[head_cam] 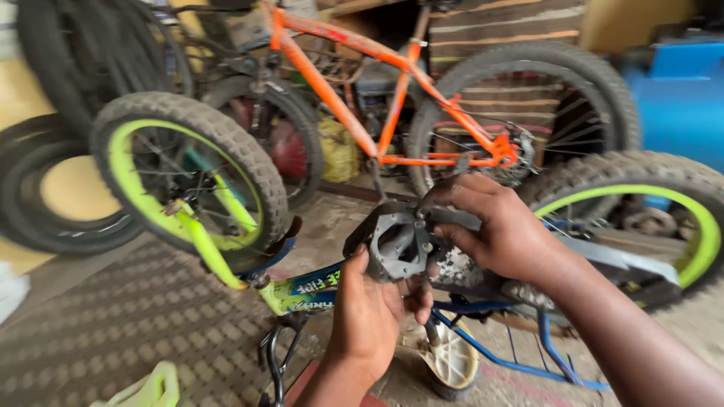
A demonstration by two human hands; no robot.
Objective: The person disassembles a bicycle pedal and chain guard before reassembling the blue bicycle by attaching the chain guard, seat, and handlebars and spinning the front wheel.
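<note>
A small children's bicycle (302,290) with a green and blue frame lies upside down in front of me, its lime-rimmed knobby front wheel (185,169) raised at the left and rear wheel (641,218) at the right. Both hands work at its grey chain guard and crank area (396,245). My left hand (373,313) grips the guard's lower edge from below. My right hand (498,226) holds the guard's top and right side with fingers curled over it. A white training wheel (451,362) sits just below my hands.
An orange bicycle (392,90) stands behind, with black knobby tyres. Loose black tyres (53,188) lean at the left. A blue container (679,98) is at the far right. A lime plastic piece (147,388) lies on the patterned floor mat (113,316).
</note>
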